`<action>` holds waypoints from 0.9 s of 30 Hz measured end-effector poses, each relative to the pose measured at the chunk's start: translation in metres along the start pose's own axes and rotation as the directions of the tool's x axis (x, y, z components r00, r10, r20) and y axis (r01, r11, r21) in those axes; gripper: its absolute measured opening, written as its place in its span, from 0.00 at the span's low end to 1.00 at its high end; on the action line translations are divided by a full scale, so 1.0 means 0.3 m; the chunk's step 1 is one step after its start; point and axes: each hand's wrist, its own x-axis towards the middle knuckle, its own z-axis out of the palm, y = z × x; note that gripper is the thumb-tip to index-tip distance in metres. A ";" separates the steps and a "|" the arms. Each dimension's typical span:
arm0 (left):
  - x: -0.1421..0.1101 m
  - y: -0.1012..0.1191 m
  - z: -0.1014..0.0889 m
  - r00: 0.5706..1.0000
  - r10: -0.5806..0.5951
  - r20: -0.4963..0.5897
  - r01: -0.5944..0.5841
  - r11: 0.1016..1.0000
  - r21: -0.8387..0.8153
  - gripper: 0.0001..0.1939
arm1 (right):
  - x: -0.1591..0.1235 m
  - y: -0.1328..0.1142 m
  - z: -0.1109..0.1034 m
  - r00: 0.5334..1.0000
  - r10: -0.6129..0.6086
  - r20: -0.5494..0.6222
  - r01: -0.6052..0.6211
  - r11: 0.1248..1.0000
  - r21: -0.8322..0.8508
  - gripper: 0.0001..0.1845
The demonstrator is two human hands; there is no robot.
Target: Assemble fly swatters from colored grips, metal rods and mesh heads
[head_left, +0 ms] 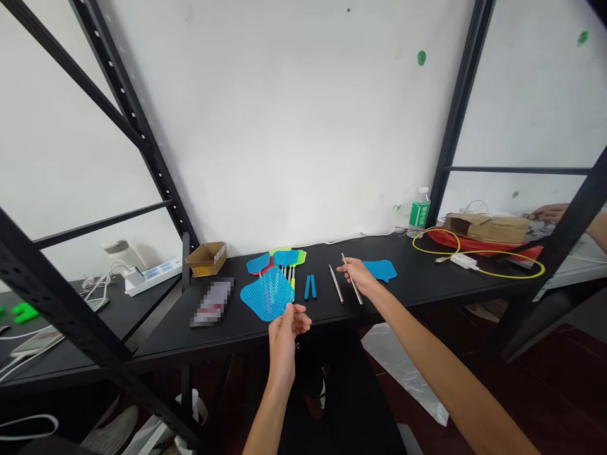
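My left hand (287, 328) pinches the lower edge of a blue mesh fly-swatter head (268, 296) and holds it just above the black table (408, 284). My right hand (356, 273) is closed on a thin metal rod (351, 285) that slants across the table top. A second metal rod (336, 284) lies just left of it. Two short blue handle pieces (310, 287) lie between the hands. Another blue swatter head (380, 270) lies flat right of my right hand. Behind the held head rests a bunch of assembled swatters (279, 259) in blue, red and green.
A small open cardboard box (207, 258) stands at the back left, a blurred packet (213, 302) in front of it. A green-labelled bottle (419, 213), a yellow cable (474, 256), a cardboard box (488, 226) and another person's hand (550, 212) are at the right. Black rack posts flank the table.
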 end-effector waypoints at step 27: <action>0.067 0.011 0.124 0.897 -0.124 0.424 -0.134 0.838 0.529 0.28 | -0.143 0.061 -0.117 0.962 -0.242 0.127 0.242 0.970 0.017 0.21</action>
